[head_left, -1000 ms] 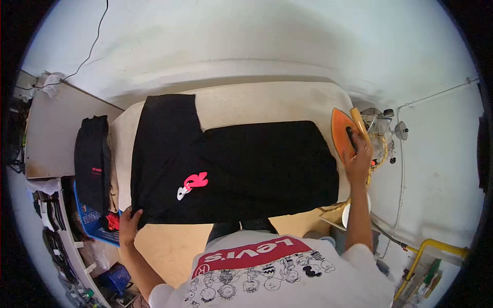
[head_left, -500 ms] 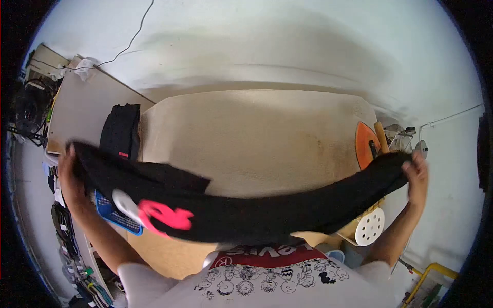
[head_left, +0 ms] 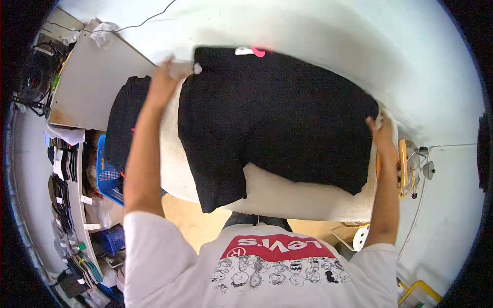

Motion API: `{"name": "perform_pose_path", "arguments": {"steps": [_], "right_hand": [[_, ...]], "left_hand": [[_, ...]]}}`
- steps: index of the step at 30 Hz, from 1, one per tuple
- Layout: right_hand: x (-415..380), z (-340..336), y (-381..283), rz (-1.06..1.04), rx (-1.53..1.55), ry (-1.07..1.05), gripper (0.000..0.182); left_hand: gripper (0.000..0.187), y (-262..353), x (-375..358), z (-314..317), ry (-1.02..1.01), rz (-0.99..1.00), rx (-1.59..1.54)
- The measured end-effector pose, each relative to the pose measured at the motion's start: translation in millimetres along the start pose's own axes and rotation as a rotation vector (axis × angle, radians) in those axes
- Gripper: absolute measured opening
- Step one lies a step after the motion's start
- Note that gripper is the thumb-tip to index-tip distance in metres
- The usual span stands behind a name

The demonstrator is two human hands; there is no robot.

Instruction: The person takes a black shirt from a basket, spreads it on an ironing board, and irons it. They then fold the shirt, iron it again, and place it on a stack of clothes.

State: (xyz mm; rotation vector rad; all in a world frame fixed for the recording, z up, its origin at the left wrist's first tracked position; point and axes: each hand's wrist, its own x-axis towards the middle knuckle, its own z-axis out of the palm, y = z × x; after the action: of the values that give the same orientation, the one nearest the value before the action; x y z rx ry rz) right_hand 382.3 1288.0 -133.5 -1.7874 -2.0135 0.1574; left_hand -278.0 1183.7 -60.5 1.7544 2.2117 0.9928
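Observation:
A black garment point(head_left: 287, 113) with two leg-like parts lies spread over the pale padded board point(head_left: 308, 205), its legs pointing toward me. A white and pink print shows at its far edge. My left hand point(head_left: 167, 82) is beside the garment's upper left corner, fingers apart, with nothing visible in it. At the garment's right edge is my right hand point(head_left: 381, 131), thumb and fingers spread, touching or almost touching the cloth.
Folded black cloth point(head_left: 123, 123) lies left of the board, above a blue basket point(head_left: 108, 177). Shelves with stacked clothes point(head_left: 64, 195) stand at the far left. A grey panel point(head_left: 97, 82) is at the upper left, and a metal stand point(head_left: 423, 167) at the right.
The garment, earlier stretched in the air between my hands, now lies spread on the board. Both hands have moved forward and closer together, and their fingers have opened.

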Motion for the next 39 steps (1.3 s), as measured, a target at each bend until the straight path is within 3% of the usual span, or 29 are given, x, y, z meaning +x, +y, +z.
{"name": "perform_pose_path", "arguments": {"steps": [2, 4, 6, 7, 8, 9, 11, 14, 17, 18, 20, 22, 23, 25, 26, 28, 30, 32, 33, 35, 36, 38, 39], "right_hand": [[-58, 3, -48, -0.145, 0.027, -0.027, 0.071], [-111, -4, -84, -0.225, 0.092, -0.019, 0.068], [-159, -10, -91, -0.264, 0.117, -0.046, 0.068], [-181, -9, -89, -0.26, 0.072, -0.196, 0.066], [-193, -7, -88, -0.256, 0.024, -0.344, 0.065], [-197, -7, -91, -0.255, 0.021, -0.348, 0.065], [-204, -5, -101, -0.251, -0.006, -0.283, 0.055], [-207, 29, -121, -0.259, 0.185, -0.319, 0.042], [-208, 59, -204, -0.378, 0.283, -0.409, 0.035], [-211, 73, -221, -0.437, 0.375, -0.404, 0.035], [-221, 82, -262, -0.067, 0.803, -0.762, 0.034], [-238, 96, -287, 0.092, 0.972, -0.964, 0.042], [-243, 96, -299, 0.093, 0.978, -0.957, 0.042], [-247, 93, -319, 0.611, 1.294, -1.335, 0.059], [-245, 95, -331, 0.607, 1.297, -1.331, 0.059], [-231, 102, -352, 0.965, 1.729, -1.138, 0.07], [-188, 91, -370, 0.782, 2.134, -1.04, 0.065], [-142, 85, -366, 0.647, 1.966, -0.993, 0.052], [-125, 73, -367, 0.545, 1.995, -0.846, 0.049], [-108, 40, -364, 0.383, 1.837, -0.668, 0.051], [-109, 42, -354, 0.382, 1.83, -0.676, 0.051], [-119, 49, -332, 0.123, 1.304, -0.543, 0.059], [-128, 33, -324, 0.077, 0.922, -0.6, 0.068]], "left_hand": [[0.058, 1, -85, 19, -0.017, 0.021, 0.047], [0.054, -9, -179, 36, 0.102, -0.172, 0.03], [0.045, -10, -264, 39, 0.077, -0.403, 0.0], [0.038, 6, -294, 36, -0.015, -0.781, -0.443], [0.035, 20, -317, 40, -0.008, -0.796, -0.455], [0.034, 25, -335, 45, -0.022, -0.702, -0.437], [0.033, 63, -325, 35, -0.163, -0.863, -0.584], [0.035, 41, -336, 55, -0.268, -0.807, -0.56], [0.037, 36, -337, 57, -0.309, -0.788, -0.72], [0.038, 42, -334, 54, -0.204, -0.792, -0.856], [0.039, 70, -316, 28, -0.025, -0.866, -1.136], [0.031, 84, -299, 1, 0.04, -0.78, -1.324], [0.027, 94, -291, -12, 0.067, -0.764, -1.371], [0.021, 94, -281, -20, 0.08, -0.705, -1.403], [0.021, 106, -272, -27, 0.108, -0.693, -1.434], [0.022, 112, -257, -32, 0.146, -0.681, -1.499], [0.023, 113, -239, -36, 0.156, -0.638, -1.501], [0.023, 122, -221, -40, 0.2, -0.51, -1.503], [0.02, 131, -215, -42, 0.285, -0.471, -1.473], [0.022, 131, -220, -42, 0.258, -0.288, -1.375], [0.023, 129, -229, -37, 0.261, -0.31, -1.272], [0.029, 113, -266, -12, 0.208, -0.44, -1.135], [0.03, 100, -288, 7, 0.173, -0.529, -1.054]]}}
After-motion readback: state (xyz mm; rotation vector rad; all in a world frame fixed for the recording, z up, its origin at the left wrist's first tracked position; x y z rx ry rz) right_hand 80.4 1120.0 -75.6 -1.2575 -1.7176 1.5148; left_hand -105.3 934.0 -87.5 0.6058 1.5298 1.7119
